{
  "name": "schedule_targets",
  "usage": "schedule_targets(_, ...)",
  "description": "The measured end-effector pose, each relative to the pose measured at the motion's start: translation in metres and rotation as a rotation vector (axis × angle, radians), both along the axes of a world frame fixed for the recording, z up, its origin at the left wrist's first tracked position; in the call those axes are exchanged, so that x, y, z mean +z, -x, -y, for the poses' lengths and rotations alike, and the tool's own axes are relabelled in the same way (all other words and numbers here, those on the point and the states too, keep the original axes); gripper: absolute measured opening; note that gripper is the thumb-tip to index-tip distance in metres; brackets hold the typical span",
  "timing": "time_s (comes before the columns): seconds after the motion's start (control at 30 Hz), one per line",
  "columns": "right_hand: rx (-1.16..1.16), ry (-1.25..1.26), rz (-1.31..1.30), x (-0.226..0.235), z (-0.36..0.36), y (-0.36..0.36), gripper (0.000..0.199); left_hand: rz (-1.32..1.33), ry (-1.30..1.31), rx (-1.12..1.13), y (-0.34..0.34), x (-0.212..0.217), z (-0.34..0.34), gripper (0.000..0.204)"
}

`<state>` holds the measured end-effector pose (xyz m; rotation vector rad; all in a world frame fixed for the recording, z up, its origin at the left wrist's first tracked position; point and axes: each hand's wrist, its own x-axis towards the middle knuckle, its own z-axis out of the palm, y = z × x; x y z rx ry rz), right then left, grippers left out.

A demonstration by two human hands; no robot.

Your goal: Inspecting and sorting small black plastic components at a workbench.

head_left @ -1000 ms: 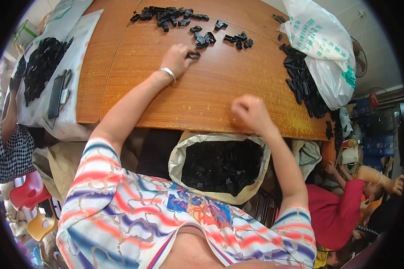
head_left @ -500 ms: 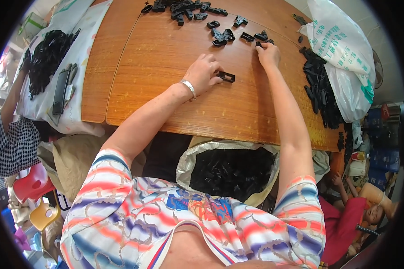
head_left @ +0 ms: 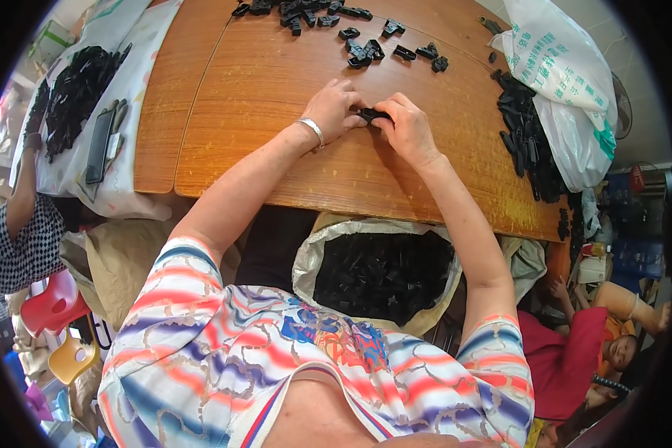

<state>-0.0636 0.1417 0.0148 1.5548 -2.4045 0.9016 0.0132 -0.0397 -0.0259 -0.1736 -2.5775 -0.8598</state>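
My left hand (head_left: 337,112) and my right hand (head_left: 411,131) meet over the middle of the wooden table (head_left: 261,97). Between them they grip a small black plastic frame-like part (head_left: 372,115), its left end pinched by my left fingers and its right end by my right. Whether my right fingers also hold a second small piece against it is hidden. Beyond my hands lie several loose black plastic parts (head_left: 364,53). Farther off, more of the same black parts (head_left: 306,13) form a heap at the table's far edge.
A heap of long black pieces (head_left: 526,134) lies by a white plastic bag (head_left: 567,75) on the right. Below the table edge stands an open sack (head_left: 306,257) of black parts. At left, another person's arm (head_left: 24,179) reaches beside a black pile (head_left: 78,97) and a phone (head_left: 99,147).
My right hand has come back from the loose parts at the far right and now meets my left hand at the black part. My left hand has stayed nearly in place.
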Motion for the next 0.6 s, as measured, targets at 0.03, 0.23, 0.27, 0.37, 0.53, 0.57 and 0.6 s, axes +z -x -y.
schedule_targets(0.03,0.002,-0.03,-0.008,0.0,0.001,-0.001,0.02,0.003,-0.004,0.007,-0.001,-0.001,0.0,0.023)
schedule_targets(0.23,-0.036,-0.121,-0.161,-0.004,0.0,-0.02,0.03,-0.003,0.0,0.019,-0.004,0.002,0.003,0.023)
schedule_targets(0.27,-0.031,-0.106,-0.222,-0.007,-0.003,-0.018,0.034,0.022,-0.001,0.021,-0.003,0.003,0.002,0.023)
schedule_targets(0.37,-0.048,-0.135,-0.228,-0.012,-0.006,-0.019,0.035,0.064,0.0,-0.02,-0.002,0.005,0.002,0.024)
schedule_targets(0.53,-0.105,-0.091,-0.153,-0.014,-0.026,-0.033,0.03,0.018,-0.365,0.066,0.037,0.009,0.021,0.029)
schedule_targets(0.57,-0.096,-0.064,-0.1,-0.011,-0.032,-0.042,0.03,-0.034,-0.315,0.174,0.048,0.016,0.024,0.031)
schedule_targets(0.6,-0.087,-0.037,-0.045,-0.008,-0.037,-0.051,0.029,-0.061,-0.137,0.307,0.057,0.023,0.025,0.032)
